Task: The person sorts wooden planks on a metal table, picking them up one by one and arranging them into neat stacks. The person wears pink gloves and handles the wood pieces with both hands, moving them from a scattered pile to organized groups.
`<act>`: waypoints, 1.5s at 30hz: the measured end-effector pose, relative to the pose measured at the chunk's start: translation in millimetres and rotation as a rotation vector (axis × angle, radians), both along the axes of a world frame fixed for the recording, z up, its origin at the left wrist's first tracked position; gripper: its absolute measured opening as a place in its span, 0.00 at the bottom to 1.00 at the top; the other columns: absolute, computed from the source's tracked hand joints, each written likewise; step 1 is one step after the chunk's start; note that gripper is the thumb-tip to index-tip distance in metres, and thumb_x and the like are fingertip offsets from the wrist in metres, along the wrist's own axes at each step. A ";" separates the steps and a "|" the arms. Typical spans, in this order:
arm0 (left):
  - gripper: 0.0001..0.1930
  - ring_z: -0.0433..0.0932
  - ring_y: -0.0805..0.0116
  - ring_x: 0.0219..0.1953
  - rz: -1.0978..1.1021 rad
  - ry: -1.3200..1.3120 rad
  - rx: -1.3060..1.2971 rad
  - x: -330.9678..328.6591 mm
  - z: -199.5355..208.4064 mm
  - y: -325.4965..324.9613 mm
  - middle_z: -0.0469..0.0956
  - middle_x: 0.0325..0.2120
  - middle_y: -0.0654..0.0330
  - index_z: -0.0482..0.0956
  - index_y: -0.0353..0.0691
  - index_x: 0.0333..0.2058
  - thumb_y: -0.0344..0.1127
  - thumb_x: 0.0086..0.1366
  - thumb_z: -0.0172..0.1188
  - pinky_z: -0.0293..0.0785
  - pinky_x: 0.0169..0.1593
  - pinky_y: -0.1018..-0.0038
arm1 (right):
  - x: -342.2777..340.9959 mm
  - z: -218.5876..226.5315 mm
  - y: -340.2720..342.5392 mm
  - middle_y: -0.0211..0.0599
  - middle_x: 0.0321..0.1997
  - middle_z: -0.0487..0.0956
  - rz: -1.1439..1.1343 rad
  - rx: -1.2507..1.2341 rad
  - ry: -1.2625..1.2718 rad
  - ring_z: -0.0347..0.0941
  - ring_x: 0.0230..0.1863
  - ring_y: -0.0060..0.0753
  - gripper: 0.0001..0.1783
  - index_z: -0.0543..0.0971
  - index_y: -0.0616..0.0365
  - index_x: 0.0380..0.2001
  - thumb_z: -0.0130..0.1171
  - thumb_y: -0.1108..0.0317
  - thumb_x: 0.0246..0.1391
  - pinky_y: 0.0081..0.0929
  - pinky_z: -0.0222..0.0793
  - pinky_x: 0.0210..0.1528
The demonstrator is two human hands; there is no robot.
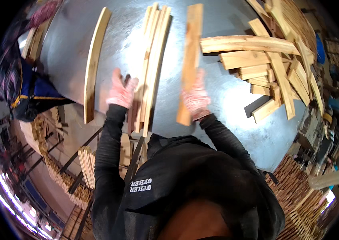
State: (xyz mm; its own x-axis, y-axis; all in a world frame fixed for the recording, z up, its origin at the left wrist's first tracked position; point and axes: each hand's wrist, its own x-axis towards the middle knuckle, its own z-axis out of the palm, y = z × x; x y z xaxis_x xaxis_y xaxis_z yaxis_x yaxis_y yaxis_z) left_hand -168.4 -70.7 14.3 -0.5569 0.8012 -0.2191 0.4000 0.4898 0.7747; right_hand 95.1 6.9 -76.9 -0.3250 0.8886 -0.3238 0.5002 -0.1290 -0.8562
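Note:
My right hand [197, 98], in a pinkish glove, is closed on the lower right edge of a wooden board [192, 44] that stands nearly lengthwise away from me. To its left, several narrow wooden strips [152, 64] lie side by side in a bundle on the grey metal table. My left hand [121, 91], gloved alike, is at the bundle's left side with its fingers apart; whether a fingertip touches the strips I cannot tell. Farther left a single, slightly curved-looking strip [93, 66] lies by itself near the table's edge.
On the right of the table [233, 138] is a loose heap of wooden pieces [253, 58]. Stacked wood [297, 196] stands below at right, with a pale flexible hose [329, 180] beside it. Another person's sleeve [11, 64] is at far left. More stacked strips [86, 166] stand lower left.

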 end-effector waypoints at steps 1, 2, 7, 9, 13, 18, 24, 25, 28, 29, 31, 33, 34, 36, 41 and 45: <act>0.61 0.62 0.45 0.65 -0.048 0.017 -0.137 12.9 -20.5 -7.4 0.60 0.63 0.35 0.46 0.29 0.68 0.75 0.52 0.58 0.59 0.66 0.61 | -11.5 19.1 -1.0 0.63 0.66 0.62 0.139 -0.040 -0.038 0.69 0.60 0.53 0.54 0.42 0.60 0.70 0.62 0.52 0.52 0.43 0.66 0.60; 0.65 0.57 0.44 0.67 -0.071 0.011 -0.091 30.1 -36.0 -6.7 0.54 0.66 0.35 0.40 0.29 0.69 0.76 0.50 0.60 0.56 0.67 0.61 | -21.3 40.2 0.1 0.63 0.62 0.66 0.267 -0.066 -0.083 0.72 0.57 0.53 0.51 0.43 0.59 0.70 0.61 0.54 0.53 0.43 0.68 0.59; 0.62 0.65 0.40 0.60 -0.107 0.282 -0.147 57.9 -20.4 9.6 0.61 0.59 0.33 0.44 0.25 0.66 0.50 0.43 0.75 0.63 0.63 0.58 | -28.9 150.4 47.7 0.51 0.43 0.79 1.047 0.250 -0.414 0.79 0.41 0.46 0.33 0.64 0.65 0.61 0.55 0.58 0.57 0.42 0.75 0.41; 0.63 0.68 0.39 0.58 -0.062 0.252 -0.288 57.5 -17.2 7.7 0.62 0.59 0.33 0.41 0.28 0.67 0.52 0.44 0.74 0.67 0.60 0.58 | 0.5 134.1 125.9 0.43 0.47 0.79 0.780 0.920 -0.425 0.76 0.46 0.46 0.28 0.70 0.61 0.58 0.53 0.56 0.58 0.43 0.69 0.50; 0.56 0.65 0.39 0.61 -0.161 0.541 -0.376 64.9 -2.4 14.0 0.62 0.60 0.34 0.45 0.29 0.68 0.52 0.51 0.69 0.66 0.61 0.56 | 70.2 109.4 266.4 0.34 0.39 0.82 0.537 1.360 -0.703 0.76 0.44 0.44 0.30 0.80 0.53 0.45 0.43 0.40 0.59 0.44 0.58 0.61; 0.47 0.59 0.49 0.67 -0.163 0.175 0.317 98.6 50.1 44.3 0.58 0.65 0.41 0.51 0.28 0.67 0.52 0.61 0.64 0.57 0.67 0.62 | 58.2 136.5 238.9 0.28 0.17 0.75 0.828 0.881 -0.732 0.72 0.27 0.39 0.25 0.77 0.39 0.15 0.48 0.39 0.57 0.37 0.68 0.42; 0.42 0.79 0.65 0.35 -0.330 -1.696 -0.177 152.9 73.2 89.1 0.78 0.42 0.53 0.60 0.38 0.64 0.59 0.61 0.62 0.79 0.35 0.76 | 41.4 157.0 148.7 0.35 0.20 0.73 0.589 1.131 0.330 0.75 0.28 0.41 0.20 0.76 0.53 0.23 0.57 0.48 0.55 0.40 0.71 0.49; 0.39 0.77 0.70 0.26 -0.361 -1.801 -0.215 152.7 70.1 90.3 0.79 0.36 0.57 0.63 0.37 0.62 0.56 0.61 0.63 0.78 0.29 0.74 | 63.5 159.4 178.0 0.36 0.21 0.73 0.444 1.209 0.137 0.75 0.28 0.43 0.18 0.77 0.54 0.26 0.58 0.49 0.54 0.40 0.71 0.44; 0.37 0.78 0.72 0.26 -0.236 -1.563 -0.061 151.8 17.3 69.8 0.80 0.36 0.55 0.63 0.32 0.62 0.44 0.59 0.68 0.76 0.29 0.82 | 154.0 168.6 237.6 0.42 0.29 0.76 0.048 0.854 -0.544 0.74 0.36 0.50 0.23 0.77 0.57 0.35 0.61 0.46 0.50 0.46 0.67 0.36; 0.36 0.78 0.75 0.39 -0.210 -1.291 0.018 160.5 19.7 66.8 0.79 0.44 0.60 0.64 0.33 0.62 0.39 0.57 0.68 0.75 0.42 0.81 | 192.3 157.7 247.9 0.45 0.42 0.77 0.072 0.725 -0.822 0.74 0.47 0.52 0.33 0.75 0.57 0.47 0.61 0.42 0.48 0.47 0.68 0.46; 0.34 0.75 0.75 0.45 -0.242 -1.106 0.003 162.8 21.6 68.0 0.77 0.46 0.61 0.64 0.31 0.62 0.35 0.59 0.65 0.72 0.49 0.77 | 271.3 90.4 257.4 0.47 0.51 0.75 0.008 0.933 -1.029 0.73 0.53 0.53 0.40 0.67 0.53 0.60 0.60 0.41 0.49 0.47 0.69 0.53; 0.33 0.75 0.73 0.47 -0.246 -0.927 0.056 159.8 27.4 60.9 0.76 0.47 0.58 0.65 0.30 0.60 0.33 0.57 0.67 0.71 0.52 0.76 | 254.4 114.1 254.8 0.47 0.58 0.72 0.110 0.497 -1.161 0.71 0.57 0.54 0.45 0.59 0.48 0.67 0.59 0.41 0.51 0.45 0.68 0.58; 0.33 0.74 0.72 0.48 -0.197 -0.867 0.065 157.6 28.4 56.8 0.76 0.48 0.56 0.65 0.30 0.59 0.33 0.57 0.67 0.71 0.53 0.75 | 250.4 113.4 252.3 0.48 0.56 0.73 0.107 0.461 -1.125 0.72 0.56 0.53 0.42 0.61 0.45 0.66 0.59 0.42 0.51 0.46 0.68 0.57; 0.35 0.71 0.68 0.52 -0.021 -0.720 0.072 149.5 8.5 41.9 0.72 0.52 0.52 0.64 0.30 0.60 0.33 0.57 0.69 0.71 0.55 0.72 | 205.7 132.3 229.0 0.51 0.57 0.73 0.065 0.383 -1.033 0.72 0.55 0.55 0.43 0.59 0.47 0.68 0.58 0.42 0.53 0.45 0.68 0.57; 0.39 0.73 0.46 0.56 -0.184 0.385 -0.140 135.2 -6.5 16.8 0.71 0.56 0.43 0.59 0.37 0.64 0.40 0.58 0.67 0.68 0.58 0.60 | 123.9 134.7 197.0 0.37 0.39 0.78 0.031 -0.142 -0.019 0.75 0.38 0.30 0.35 0.69 0.58 0.59 0.58 0.45 0.58 0.28 0.73 0.42; 0.36 0.79 0.42 0.45 -0.137 0.426 -0.498 117.2 -18.8 5.6 0.74 0.52 0.43 0.54 0.47 0.67 0.46 0.63 0.56 0.67 0.51 0.38 | 59.0 138.7 160.8 0.33 0.36 0.76 -0.021 -0.261 0.605 0.77 0.37 0.27 0.20 0.75 0.59 0.47 0.58 0.53 0.62 0.28 0.79 0.43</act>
State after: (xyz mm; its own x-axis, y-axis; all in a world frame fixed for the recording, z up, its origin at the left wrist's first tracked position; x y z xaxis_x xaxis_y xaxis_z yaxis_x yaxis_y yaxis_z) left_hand -51.2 -65.2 -4.4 -0.5768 0.7309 -0.3647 0.7051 0.6709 0.2295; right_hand 154.1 167.7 61.7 -0.5010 0.8136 -0.2950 -0.0645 -0.3750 -0.9248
